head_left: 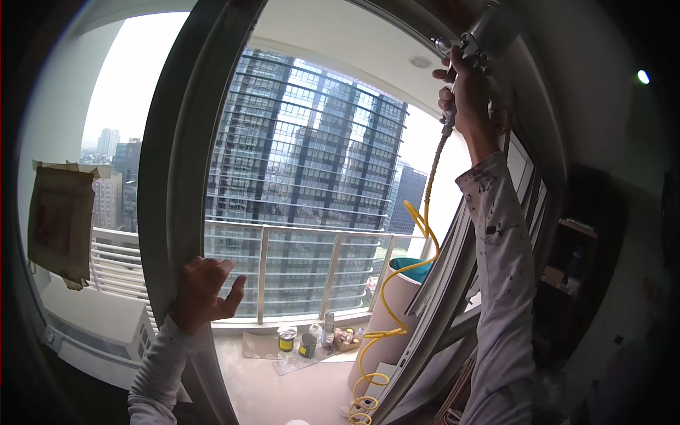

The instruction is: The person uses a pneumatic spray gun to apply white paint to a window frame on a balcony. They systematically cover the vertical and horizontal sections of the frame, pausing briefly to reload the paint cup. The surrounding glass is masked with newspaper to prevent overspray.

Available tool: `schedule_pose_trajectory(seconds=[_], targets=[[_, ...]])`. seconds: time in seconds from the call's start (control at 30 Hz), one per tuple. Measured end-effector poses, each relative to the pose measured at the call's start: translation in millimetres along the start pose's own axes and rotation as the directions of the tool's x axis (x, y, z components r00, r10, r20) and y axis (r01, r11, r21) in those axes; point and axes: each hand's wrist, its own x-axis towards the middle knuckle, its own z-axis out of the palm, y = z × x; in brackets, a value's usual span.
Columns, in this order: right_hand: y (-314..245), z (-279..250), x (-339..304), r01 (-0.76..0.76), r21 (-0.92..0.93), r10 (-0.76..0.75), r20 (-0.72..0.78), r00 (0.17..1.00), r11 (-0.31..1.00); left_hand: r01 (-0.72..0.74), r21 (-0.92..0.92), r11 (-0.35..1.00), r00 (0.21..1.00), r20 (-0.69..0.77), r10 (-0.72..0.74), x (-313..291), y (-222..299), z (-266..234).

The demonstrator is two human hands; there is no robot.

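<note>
Grey door frame, pale balcony floor, left hand, fingers apart, right hand, fingers clamped on spray gun

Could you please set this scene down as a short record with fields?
Right grip: raised, closed around a spray gun
Hose: yellow, coiled, hanging below the spray gun
Left grip: open, fingers spread, at the dark frame; contact unclear
Balcony floor: cans near the railing
Beyond the railing: glass-fronted tower
</note>
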Motion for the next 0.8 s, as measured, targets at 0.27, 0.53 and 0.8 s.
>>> schedule_pose_trajectory(seconds=[0.27, 0.53, 0.8], targets=[[60.7, -76.3, -184.3, -0.406, 0.043, 0.394, 0.173, 0.903, 0.913, 0.355, -0.611, 0.707, 0.913, 0.063, -0.403, 9.2, 63.4, 94.0], [104.9, -111.8, -326.6, -0.655, -0.017, 0.631, 0.288, 0.720, 0.756, 0.501, -0.772, 0.391, 0.865, 0.464, -0.192, 135.8, 107.6, 218.6], [140.9, -124.4, -402.0, -0.737, -0.053, 0.736, 0.137, 0.663, 0.674, 0.768, -0.640, -0.013, 0.639, 0.768, -0.048, 98.3, 130.8, 269.8]])
